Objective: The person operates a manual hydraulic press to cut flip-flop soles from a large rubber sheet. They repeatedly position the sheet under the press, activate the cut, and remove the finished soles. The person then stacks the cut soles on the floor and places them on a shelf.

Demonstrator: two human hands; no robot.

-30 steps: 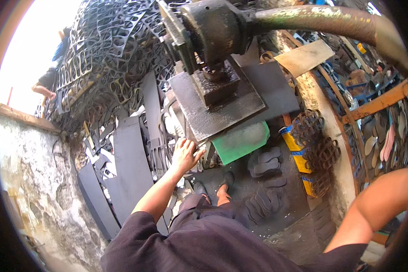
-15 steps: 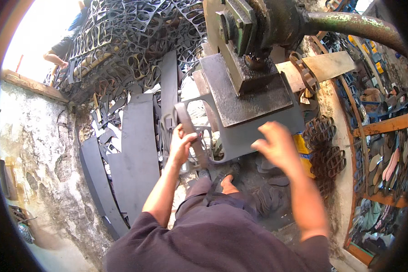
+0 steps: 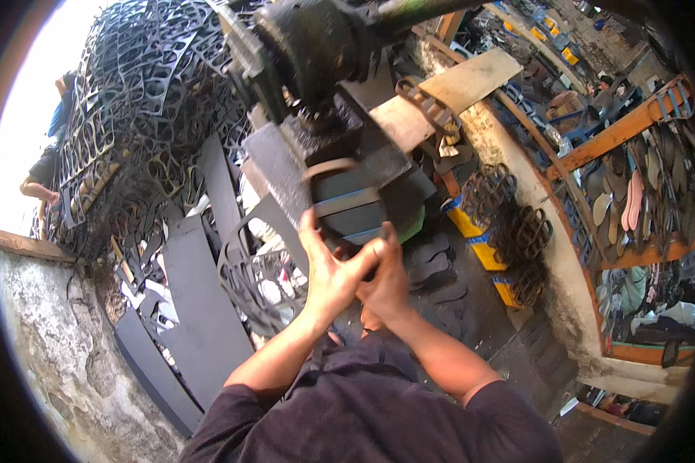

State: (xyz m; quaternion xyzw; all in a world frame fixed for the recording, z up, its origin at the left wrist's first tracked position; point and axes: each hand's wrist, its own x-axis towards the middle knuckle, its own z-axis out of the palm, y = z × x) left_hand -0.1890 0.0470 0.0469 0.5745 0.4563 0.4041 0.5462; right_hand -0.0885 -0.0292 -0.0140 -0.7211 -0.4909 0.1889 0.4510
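Holding the die (image 3: 349,201), right hand (image 3: 387,279) now joins left hand (image 3: 330,276).

Dark short-sleeved shirt (image 3: 378,409); 2 bare hands (image 3: 332,282)

Die (image 3: 347,202) before press head (image 3: 310,48); sheets (image 3: 201,270) left; board (image 3: 471,79), shelves (image 3: 618,133) right.

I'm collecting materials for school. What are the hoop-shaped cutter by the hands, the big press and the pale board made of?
Hoop-shaped cutter: probably steel, dull brownish, since the band looks thin yet stiff. Big press: likely iron or steel, dark, with a greasy shine. Pale board: maybe wood, tan and smudged, but no clear grain shows.
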